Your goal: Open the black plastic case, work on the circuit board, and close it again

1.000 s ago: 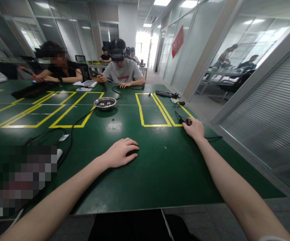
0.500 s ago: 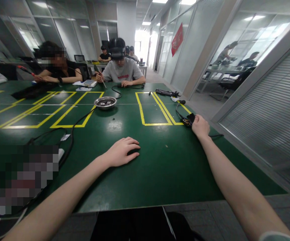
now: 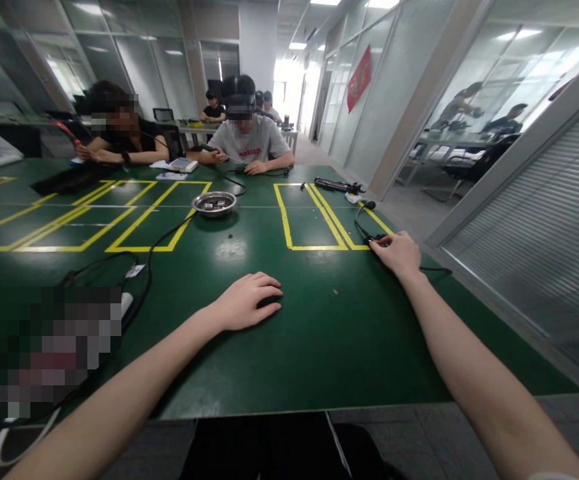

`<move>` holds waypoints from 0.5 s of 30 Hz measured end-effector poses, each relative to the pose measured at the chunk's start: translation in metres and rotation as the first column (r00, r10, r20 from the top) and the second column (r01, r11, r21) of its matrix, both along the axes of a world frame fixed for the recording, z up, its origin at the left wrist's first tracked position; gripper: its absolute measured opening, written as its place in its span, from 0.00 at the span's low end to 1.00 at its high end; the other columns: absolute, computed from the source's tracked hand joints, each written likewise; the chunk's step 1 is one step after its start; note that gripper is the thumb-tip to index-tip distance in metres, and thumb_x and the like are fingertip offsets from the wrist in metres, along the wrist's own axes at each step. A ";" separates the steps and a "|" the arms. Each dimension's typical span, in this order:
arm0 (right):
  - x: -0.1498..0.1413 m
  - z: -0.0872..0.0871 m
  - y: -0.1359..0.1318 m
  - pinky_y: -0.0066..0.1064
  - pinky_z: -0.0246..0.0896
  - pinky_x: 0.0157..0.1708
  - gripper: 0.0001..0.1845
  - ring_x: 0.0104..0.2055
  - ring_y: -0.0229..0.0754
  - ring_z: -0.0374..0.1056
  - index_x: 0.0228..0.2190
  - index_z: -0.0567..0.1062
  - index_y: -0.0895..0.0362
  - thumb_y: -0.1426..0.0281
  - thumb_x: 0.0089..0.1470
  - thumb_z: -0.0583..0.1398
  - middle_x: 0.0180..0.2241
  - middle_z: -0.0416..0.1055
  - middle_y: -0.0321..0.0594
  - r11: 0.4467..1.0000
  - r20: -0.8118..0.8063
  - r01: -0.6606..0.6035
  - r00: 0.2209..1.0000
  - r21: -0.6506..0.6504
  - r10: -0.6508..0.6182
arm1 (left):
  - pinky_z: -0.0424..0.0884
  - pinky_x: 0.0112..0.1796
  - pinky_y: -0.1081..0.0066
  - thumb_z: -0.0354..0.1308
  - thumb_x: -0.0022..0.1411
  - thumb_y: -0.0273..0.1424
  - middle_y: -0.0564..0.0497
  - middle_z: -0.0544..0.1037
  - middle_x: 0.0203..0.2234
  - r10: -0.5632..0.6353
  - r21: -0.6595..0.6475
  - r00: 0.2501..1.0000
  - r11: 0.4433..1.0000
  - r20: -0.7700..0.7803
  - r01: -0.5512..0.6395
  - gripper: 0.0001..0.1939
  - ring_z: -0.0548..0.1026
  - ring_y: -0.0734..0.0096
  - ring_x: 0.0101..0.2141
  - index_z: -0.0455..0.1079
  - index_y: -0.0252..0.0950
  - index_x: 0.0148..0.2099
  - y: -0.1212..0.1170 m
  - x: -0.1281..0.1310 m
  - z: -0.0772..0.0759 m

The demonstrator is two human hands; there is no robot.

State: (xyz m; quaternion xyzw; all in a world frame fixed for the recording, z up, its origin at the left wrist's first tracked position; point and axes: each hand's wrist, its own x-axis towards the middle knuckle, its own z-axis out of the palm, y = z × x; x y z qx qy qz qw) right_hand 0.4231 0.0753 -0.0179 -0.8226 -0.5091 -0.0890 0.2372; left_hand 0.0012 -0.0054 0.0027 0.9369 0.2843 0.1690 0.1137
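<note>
My left hand [image 3: 249,301] lies palm down on the green table [image 3: 289,360], its fingers stretched out and slightly apart, holding nothing. At the right side of the table, the fingers of my right hand [image 3: 398,255] are closed around a small black device with a cable. Most of that device is hidden under the hand, so its kind does not show. A black cord [image 3: 357,217] curves from it up to a dark rounded end [image 3: 369,205]. Another black cable [image 3: 435,270] runs out to the right behind the wrist.
A metal bowl [image 3: 214,204] with small metal parts stands left of centre. Yellow tape [image 3: 314,249] marks rectangles on the table. A black folded tripod-like item [image 3: 338,185] lies at the far right. A pixelated object [image 3: 64,353] and cables lie at left. Two people sit opposite.
My right hand has turned and come down over the black device, covering more of it. My left hand stays in place. The person opposite has lowered the tool in their hand.
</note>
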 end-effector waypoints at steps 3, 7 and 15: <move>0.001 0.002 0.001 0.39 0.68 0.38 0.17 0.39 0.53 0.74 0.36 0.85 0.56 0.56 0.52 0.65 0.39 0.76 0.49 1.000 0.010 -0.027 1.000 -0.010 0.027 | 0.72 0.53 0.55 0.58 0.72 0.36 0.45 0.80 0.53 0.003 -0.014 1.000 1.000 -0.006 -0.003 0.12 0.76 0.56 0.54 0.77 0.38 0.53 0.000 0.000 0.001; 0.004 0.003 0.001 0.39 0.67 0.37 0.18 0.38 0.53 0.73 0.38 0.85 0.56 0.57 0.50 0.66 0.36 0.76 0.47 0.998 -0.008 -0.060 0.998 0.011 0.060 | 0.72 0.54 0.55 0.58 0.73 0.37 0.45 0.80 0.53 -0.003 -0.012 1.000 1.000 -0.006 0.003 0.13 0.76 0.56 0.54 0.77 0.38 0.53 0.000 0.000 0.001; 0.017 0.004 -0.003 0.46 0.69 0.46 0.40 0.44 0.57 0.72 0.61 0.72 0.60 0.56 0.50 0.65 0.49 0.71 0.55 0.977 -0.003 0.031 1.000 0.209 -0.031 | 0.73 0.53 0.56 0.56 0.74 0.38 0.45 0.80 0.53 -0.005 0.005 1.000 1.000 -0.006 0.005 0.13 0.76 0.57 0.54 0.77 0.40 0.53 0.001 -0.001 -0.002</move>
